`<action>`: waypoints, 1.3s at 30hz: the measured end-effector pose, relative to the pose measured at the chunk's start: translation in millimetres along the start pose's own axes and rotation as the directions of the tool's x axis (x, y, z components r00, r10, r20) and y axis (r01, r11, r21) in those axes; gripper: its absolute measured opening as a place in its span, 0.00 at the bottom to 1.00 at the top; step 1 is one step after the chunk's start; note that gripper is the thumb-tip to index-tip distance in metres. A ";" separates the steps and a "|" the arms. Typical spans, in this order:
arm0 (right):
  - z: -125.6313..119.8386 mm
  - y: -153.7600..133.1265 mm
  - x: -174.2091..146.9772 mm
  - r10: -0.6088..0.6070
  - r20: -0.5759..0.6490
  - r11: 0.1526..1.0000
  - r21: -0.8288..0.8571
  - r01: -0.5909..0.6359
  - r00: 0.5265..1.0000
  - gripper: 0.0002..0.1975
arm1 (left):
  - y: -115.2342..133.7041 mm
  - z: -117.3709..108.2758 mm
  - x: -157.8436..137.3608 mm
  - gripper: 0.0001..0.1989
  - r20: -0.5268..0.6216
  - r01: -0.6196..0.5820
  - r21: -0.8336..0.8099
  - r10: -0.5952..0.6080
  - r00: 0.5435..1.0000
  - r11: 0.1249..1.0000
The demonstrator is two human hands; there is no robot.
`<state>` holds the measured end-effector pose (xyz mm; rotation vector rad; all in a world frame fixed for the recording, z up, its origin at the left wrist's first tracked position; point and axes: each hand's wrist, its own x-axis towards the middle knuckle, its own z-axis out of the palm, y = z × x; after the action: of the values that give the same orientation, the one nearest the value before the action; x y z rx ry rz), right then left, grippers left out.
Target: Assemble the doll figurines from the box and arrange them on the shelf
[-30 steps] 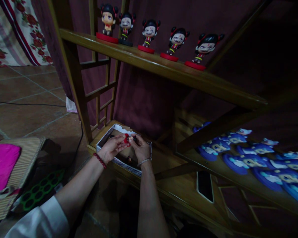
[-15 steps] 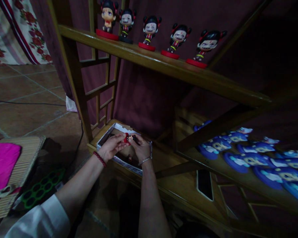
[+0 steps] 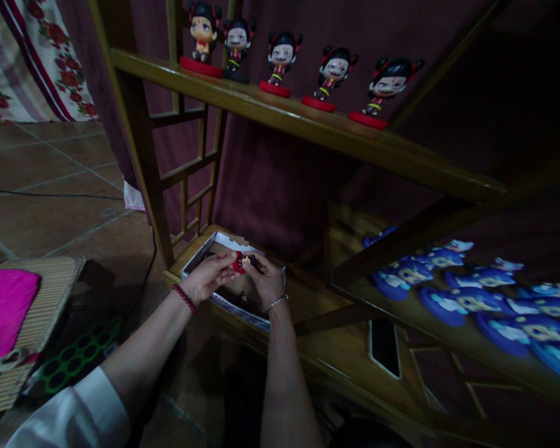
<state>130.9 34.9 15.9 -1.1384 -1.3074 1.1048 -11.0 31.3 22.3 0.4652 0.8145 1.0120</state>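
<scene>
Over an open cardboard box (image 3: 200,252) on the low shelf, both my hands hold one small figurine (image 3: 247,261) with black hair and a red base. My left hand (image 3: 213,274) pinches the figurine at its red base. At the head end, the fingers of my right hand (image 3: 266,278) are closed around it. Another small dark figurine (image 3: 244,298) lies inside the box below my hands. My fingers hide part of the held figurine.
Several similar figurines (image 3: 280,59) stand along the upper wooden shelf (image 3: 261,112). Several blue figurines (image 3: 471,298) fill a shelf on the right. A phone (image 3: 385,348) lies on the lower shelf. A pink cloth (image 3: 9,311) and a green tray with holes (image 3: 77,354) are at left.
The figurine stays between both hands above the box, turned very slightly. My wrists have shifted a little, the left one leftward; nothing was let go.
</scene>
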 end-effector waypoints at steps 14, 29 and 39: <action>-0.3 -1.3 0.4 0.002 -0.034 1.000 -0.030 -0.003 0.999 0.13 | -4.8 -2.5 0.9 0.13 0.051 -0.039 0.014 0.038 0.998 0.999; -2.8 -1.5 0.5 -0.026 0.008 0.997 -0.072 0.026 1.000 0.10 | -2.2 -0.6 -2.5 0.15 0.075 -0.059 0.049 0.055 0.996 0.997; -3.4 0.2 0.3 -0.066 0.011 0.986 -0.155 0.067 0.998 0.16 | -4.5 -0.6 0.9 0.14 0.048 -0.018 -0.049 0.021 0.999 0.999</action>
<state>134.3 35.3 15.9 -1.1969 -1.4461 0.9719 -8.7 30.0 18.6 0.4549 0.7420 1.0329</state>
